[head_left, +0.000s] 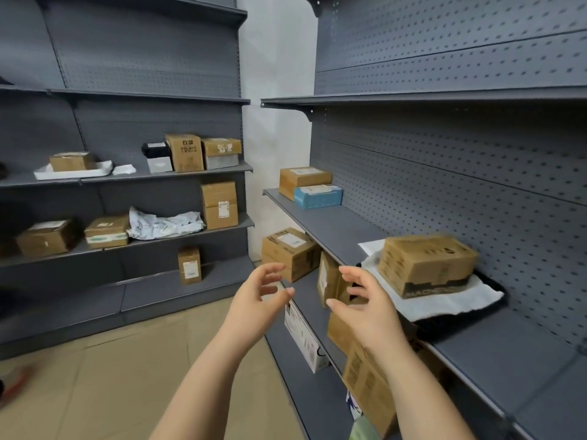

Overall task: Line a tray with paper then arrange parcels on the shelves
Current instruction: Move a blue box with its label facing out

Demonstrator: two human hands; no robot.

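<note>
A brown cardboard parcel (425,265) sits on white paper (444,301) that lines a black tray (495,308) on the right-hand shelf (343,230). My left hand (259,300) and my right hand (365,304) hover in front of that shelf's edge, left of the tray, palms facing each other, fingers loosely spread, holding nothing. Farther back on the same shelf stand a brown parcel (305,181) and a blue box (317,195).
Below the right shelf are more cardboard parcels (289,254) and a white box (303,338). The left shelving unit (127,176) carries several brown boxes, a white plastic mailer (165,223) and a white tray with a parcel (72,161). Beige floor lies between the units.
</note>
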